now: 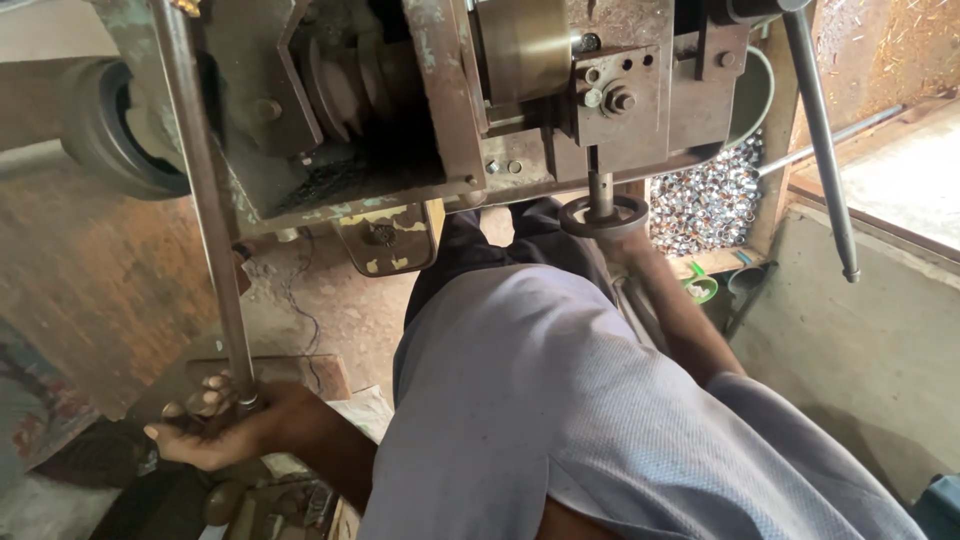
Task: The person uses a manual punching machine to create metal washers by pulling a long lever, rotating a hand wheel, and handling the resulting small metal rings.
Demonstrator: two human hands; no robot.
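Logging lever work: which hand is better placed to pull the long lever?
Left. The left hand grips the lever low down; the right arm reaches up to the handwheel, hand hidden.

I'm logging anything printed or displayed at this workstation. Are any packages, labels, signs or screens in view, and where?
None show: no package, label, sign or screen.
Nearest to a container: an open wooden bin at upper right, heaped with small shiny metal rings.
The machine body shows only worn paint and rust.
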